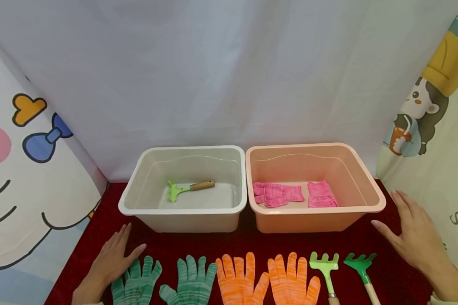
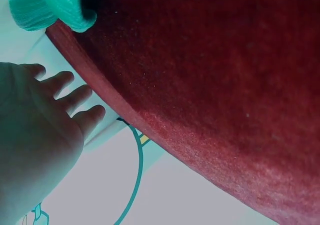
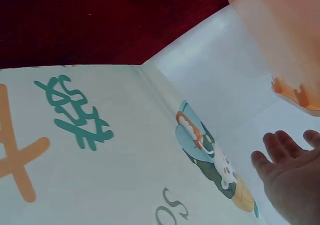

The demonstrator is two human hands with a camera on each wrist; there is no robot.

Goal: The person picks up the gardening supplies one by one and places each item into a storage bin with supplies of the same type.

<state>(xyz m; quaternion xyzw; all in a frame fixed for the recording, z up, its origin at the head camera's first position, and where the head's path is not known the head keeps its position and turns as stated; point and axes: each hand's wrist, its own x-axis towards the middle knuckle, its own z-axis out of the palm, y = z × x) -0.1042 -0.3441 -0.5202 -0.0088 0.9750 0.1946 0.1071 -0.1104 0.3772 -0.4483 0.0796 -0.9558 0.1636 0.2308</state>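
Note:
My left hand (image 1: pixel 112 258) is at the left of the dark red cloth, fingers extended and holding nothing, just above a green glove (image 1: pixel 137 284). A second green glove (image 1: pixel 191 281) lies beside that one. On the right, my right hand (image 1: pixel 417 233) reaches past the peach tub's right corner with fingers extended, nothing in it. Closest to it on the cloth is a dark green hand rake (image 1: pixel 362 264), with a light green hand rake (image 1: pixel 325 267) to its left. Two orange gloves (image 1: pixel 239 279) lie at the front middle.
A white tub (image 1: pixel 183 212) holds a light green hand rake (image 1: pixel 181 189) with a wooden handle. Right against it stands the peach tub (image 1: pixel 313 209), with pink gloves (image 1: pixel 278 194) inside. White cloth (image 1: pixel 229 76) hangs behind, and printed cartoon sheets flank both sides.

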